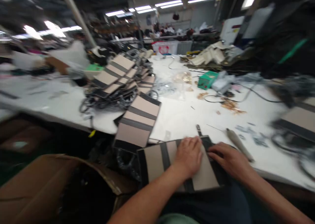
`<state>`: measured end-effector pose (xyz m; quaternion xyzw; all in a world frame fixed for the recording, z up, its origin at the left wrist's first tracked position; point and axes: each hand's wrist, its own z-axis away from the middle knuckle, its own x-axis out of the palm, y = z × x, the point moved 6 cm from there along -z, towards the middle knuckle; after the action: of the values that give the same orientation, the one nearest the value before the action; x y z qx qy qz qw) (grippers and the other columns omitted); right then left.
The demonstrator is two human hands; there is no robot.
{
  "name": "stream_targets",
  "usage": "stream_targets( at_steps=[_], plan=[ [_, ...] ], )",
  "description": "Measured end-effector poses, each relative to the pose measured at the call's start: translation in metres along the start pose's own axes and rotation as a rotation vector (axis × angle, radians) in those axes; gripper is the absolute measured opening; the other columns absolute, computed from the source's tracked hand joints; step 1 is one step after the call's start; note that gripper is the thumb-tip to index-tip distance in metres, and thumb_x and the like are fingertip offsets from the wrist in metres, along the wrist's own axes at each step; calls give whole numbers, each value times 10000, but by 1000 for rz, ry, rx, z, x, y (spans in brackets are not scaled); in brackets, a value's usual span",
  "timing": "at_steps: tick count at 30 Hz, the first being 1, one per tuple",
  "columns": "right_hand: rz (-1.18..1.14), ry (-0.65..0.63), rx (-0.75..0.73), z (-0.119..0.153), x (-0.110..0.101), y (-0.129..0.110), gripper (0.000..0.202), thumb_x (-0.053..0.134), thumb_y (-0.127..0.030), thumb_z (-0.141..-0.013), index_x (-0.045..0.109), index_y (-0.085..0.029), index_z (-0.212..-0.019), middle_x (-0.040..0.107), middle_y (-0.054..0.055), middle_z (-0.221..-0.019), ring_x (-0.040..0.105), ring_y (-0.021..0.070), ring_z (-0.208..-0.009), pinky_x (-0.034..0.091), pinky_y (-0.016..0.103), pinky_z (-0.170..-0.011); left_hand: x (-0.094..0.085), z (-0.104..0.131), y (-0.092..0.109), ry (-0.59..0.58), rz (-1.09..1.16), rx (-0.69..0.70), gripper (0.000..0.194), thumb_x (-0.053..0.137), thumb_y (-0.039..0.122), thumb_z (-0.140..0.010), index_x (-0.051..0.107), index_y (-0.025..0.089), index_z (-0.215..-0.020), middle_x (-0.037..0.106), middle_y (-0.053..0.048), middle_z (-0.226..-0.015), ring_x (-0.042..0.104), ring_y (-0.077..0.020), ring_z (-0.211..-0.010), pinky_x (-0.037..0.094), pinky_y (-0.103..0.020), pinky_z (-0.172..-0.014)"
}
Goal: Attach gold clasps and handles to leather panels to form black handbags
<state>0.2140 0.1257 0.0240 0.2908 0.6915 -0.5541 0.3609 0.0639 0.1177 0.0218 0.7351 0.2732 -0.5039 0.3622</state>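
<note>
A flat beige panel with dark grey bands lies tilted at the table's front edge, partly over my lap. My left hand is on top of it, fingers bent and pressed together towards its upper edge. At the panel's dark right side, my right hand is closed, thumb near the forefinger; what lies between the fingertips is hidden. A small dark strap with a metal end sticks out beyond the upper edge. Another striped panel lies just to the left, overhanging the table edge.
Many striped pieces with dark cords form a pile at left. A grey tapered tool lies right of my hands. Behind are a green box, gold-coloured bits and cables. An open cardboard box stands below left; more panels lie at right.
</note>
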Motion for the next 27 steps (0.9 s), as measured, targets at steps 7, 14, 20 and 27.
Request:
stream_targets(
  at_steps=[7,14,20,27],
  plan=[
    [-207,8,109,18,-15,18,207,601,-293,-932,736,-254,-1084,704,54,-1020,653,220,-989,500,372,-925,14,-10,-9,42,35,65,482,488,309,-998,496,146,-1451,508,-105,-1522,459,-288,-1346,355,-490,-1185],
    [-127,326,228,33,-74,42,227,627,-349,-912,738,-234,-1073,726,56,-1002,665,206,-865,514,328,-770,12,-11,-7,29,11,76,479,472,291,-1001,501,137,-1453,511,-104,-1516,468,-299,-1336,345,-491,-1189],
    [152,435,434,37,-119,129,315,596,-398,-880,756,-179,-1041,729,77,-967,651,203,-780,508,362,-812,13,-15,-10,61,9,92,479,502,268,-980,525,135,-1440,534,-104,-1497,479,-308,-1318,384,-493,-1161],
    [240,291,478,22,-101,165,351,580,-431,-897,763,-212,-1102,735,62,-966,656,207,-844,496,335,-833,15,-14,-12,99,-10,109,480,500,278,-982,526,148,-1443,542,-96,-1494,486,-300,-1315,405,-496,-1147]
  ],
)
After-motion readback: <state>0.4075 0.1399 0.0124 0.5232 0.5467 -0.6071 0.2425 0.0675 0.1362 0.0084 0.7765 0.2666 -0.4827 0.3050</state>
